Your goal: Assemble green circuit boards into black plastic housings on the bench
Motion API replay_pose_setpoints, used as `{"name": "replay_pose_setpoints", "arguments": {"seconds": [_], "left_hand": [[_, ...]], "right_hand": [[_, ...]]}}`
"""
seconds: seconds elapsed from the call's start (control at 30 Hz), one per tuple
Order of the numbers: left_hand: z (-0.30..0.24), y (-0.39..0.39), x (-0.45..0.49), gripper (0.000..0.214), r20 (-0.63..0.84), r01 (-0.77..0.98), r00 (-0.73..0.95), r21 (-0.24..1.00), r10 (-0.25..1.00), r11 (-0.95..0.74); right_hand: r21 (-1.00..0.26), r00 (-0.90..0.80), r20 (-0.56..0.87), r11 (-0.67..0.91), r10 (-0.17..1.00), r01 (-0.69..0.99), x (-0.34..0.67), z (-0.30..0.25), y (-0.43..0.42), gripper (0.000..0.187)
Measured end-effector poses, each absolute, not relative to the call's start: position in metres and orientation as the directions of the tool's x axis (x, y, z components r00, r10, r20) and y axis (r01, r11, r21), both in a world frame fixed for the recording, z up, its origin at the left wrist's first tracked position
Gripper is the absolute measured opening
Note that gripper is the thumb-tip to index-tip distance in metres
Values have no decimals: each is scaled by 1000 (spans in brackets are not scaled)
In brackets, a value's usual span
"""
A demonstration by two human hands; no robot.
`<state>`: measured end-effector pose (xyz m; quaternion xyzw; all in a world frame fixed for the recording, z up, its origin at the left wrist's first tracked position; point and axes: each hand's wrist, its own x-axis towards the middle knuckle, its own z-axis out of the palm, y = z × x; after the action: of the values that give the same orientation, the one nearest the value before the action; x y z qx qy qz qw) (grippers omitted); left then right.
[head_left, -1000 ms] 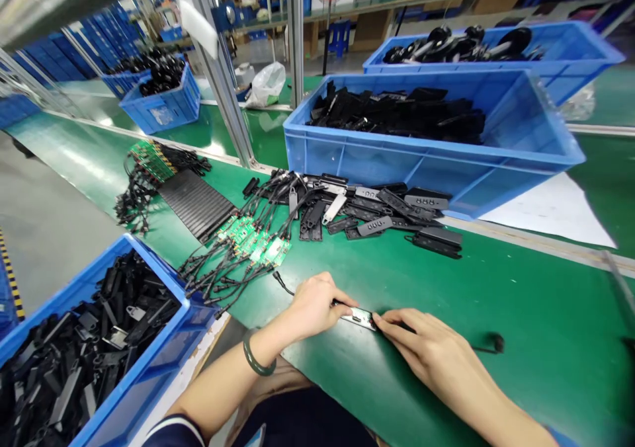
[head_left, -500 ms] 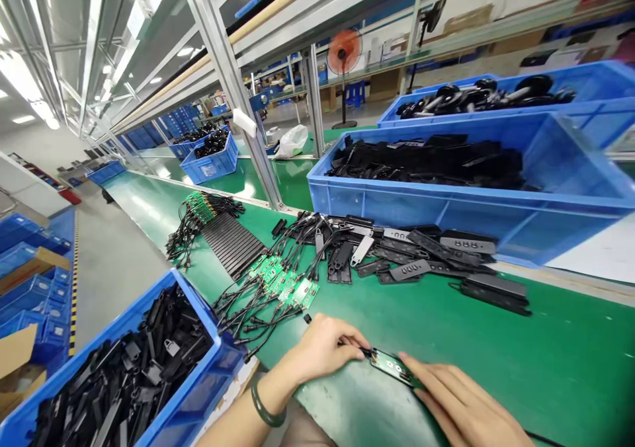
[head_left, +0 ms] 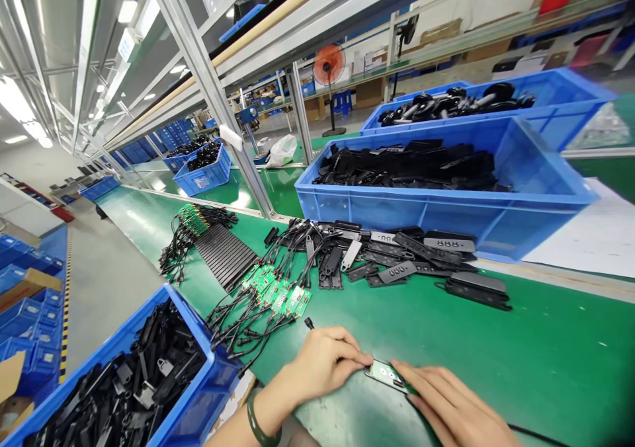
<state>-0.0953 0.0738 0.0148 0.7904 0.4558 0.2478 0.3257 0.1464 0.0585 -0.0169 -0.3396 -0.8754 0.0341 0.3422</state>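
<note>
A small green circuit board in a black casing (head_left: pixel 384 372) lies on the green bench (head_left: pixel 520 354) near the front edge. My left hand (head_left: pixel 322 364), with a green bangle on the wrist, pinches the left end of the part. My right hand (head_left: pixel 454 407) presses its fingertips on the right end. A black cable (head_left: pixel 538 432) trails off to the right behind that hand.
Loose green boards with black leads (head_left: pixel 268 298) and black plastic casings (head_left: pixel 397 258) lie beyond my hands. Blue bins of black parts stand at front left (head_left: pixel 198 384) and back right (head_left: pixel 446 212). A black ribbed tray (head_left: pixel 225 252) and white paper (head_left: pixel 585 235) lie further off.
The camera has tilted upward, showing more of the hall. My hands stay on the small part, which now sits slightly lower in view.
</note>
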Motion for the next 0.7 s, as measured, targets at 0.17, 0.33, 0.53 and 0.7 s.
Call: {"name": "replay_pose_setpoints", "arguments": {"seconds": [0.17, 0.33, 0.53, 0.7], "left_hand": [[20, 77, -99, 18, -56, 546, 357, 822, 932, -160], [22, 77, -98, 16, -44, 623, 356, 756, 933, -202], [12, 75, -100, 13, 213, 549, 443, 704, 871, -451], [4, 72, -97, 21, 396, 556, 471, 561, 789, -613]], "right_hand": [[-406, -479, 540, 712, 692, 573, 144, -20, 54, 31], [-446, -467, 510, 687, 722, 574, 143, -17, 50, 32], [-453, -477, 483, 676, 734, 581, 142, -15, 49, 31], [-432, -476, 505, 688, 720, 583, 140, -13, 50, 30]]}}
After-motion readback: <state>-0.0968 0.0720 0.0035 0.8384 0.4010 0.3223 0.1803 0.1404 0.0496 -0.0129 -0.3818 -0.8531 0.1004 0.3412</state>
